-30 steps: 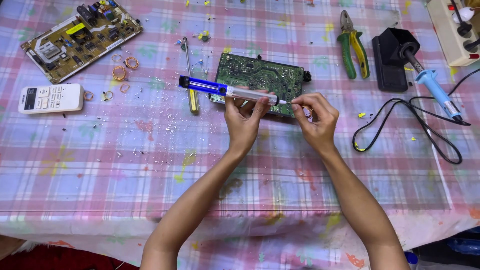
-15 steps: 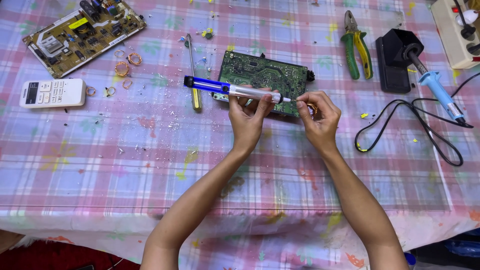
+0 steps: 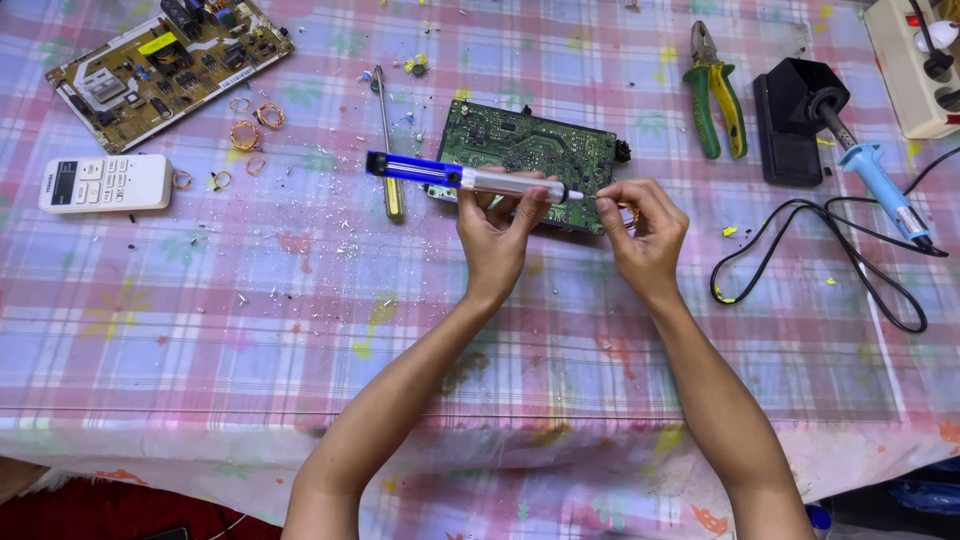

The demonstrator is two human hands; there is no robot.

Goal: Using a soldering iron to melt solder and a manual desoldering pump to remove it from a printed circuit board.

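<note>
My left hand [image 3: 495, 235] grips a blue and silver desoldering pump [image 3: 450, 177], held level above the table. Its nozzle points right. My right hand [image 3: 645, 230] pinches at the pump's tip with thumb and forefinger. Behind both hands lies a green circuit board [image 3: 525, 145], solder side up, partly hidden by the pump and my fingers.
A second circuit board [image 3: 165, 65] lies far left, a white remote control [image 3: 105, 183] below it, copper wire rings [image 3: 245, 133] between. A screwdriver [image 3: 385, 130] lies left of the green board. Green and yellow pliers [image 3: 715, 95], a black stand [image 3: 795, 120], a blue soldering iron [image 3: 885, 190], its black cord [image 3: 820, 260], and a power strip [image 3: 915, 65] are right.
Both hands and the pump have stayed nearly in place over the green board. My right fingers closed in a little on the pump's tip. The view shifted slightly.
</note>
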